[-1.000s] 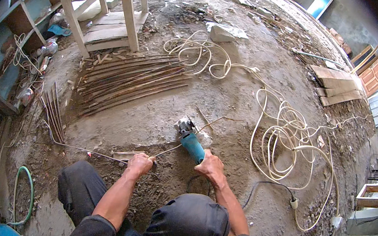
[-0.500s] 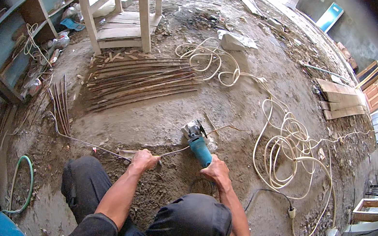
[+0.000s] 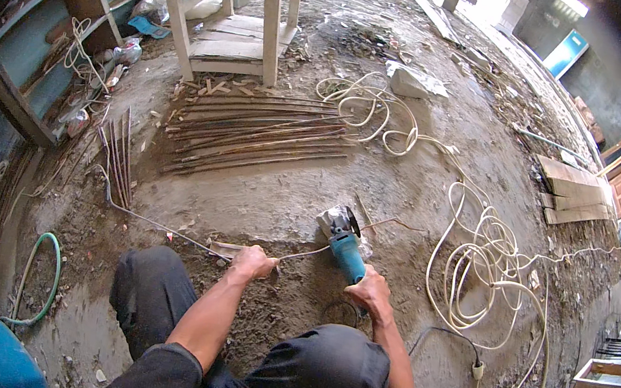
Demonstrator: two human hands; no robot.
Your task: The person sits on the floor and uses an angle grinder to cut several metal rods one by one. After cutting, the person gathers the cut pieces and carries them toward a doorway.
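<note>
My left hand [image 3: 255,263] is closed around a thin metal rod [image 3: 306,253], which runs from its bent left end past my fist to the grinder. My right hand [image 3: 371,289] grips the rear of a teal angle grinder [image 3: 350,259]. The grinder's grey head and dark disc point away from me, beside the rod's right end. Whether the disc touches the rod cannot be made out. Beyond my hands lies a row of rusty steel bars [image 3: 254,141] on the dirt. A smaller group of bars [image 3: 117,157] rests to the left.
A coiled pale cable [image 3: 467,274] spreads over the ground at right, with a dark cord and plug [image 3: 478,370] near it. A wooden stand [image 3: 225,65] and shelving [image 3: 53,35] are at far left. Boards [image 3: 572,189] lie at far right; a green hose [image 3: 55,280] curves near left.
The view has swung a little to the left, so the scene sits farther right. The grinder's head has tilted slightly and shows more of its disc. Both hands keep their grips.
</note>
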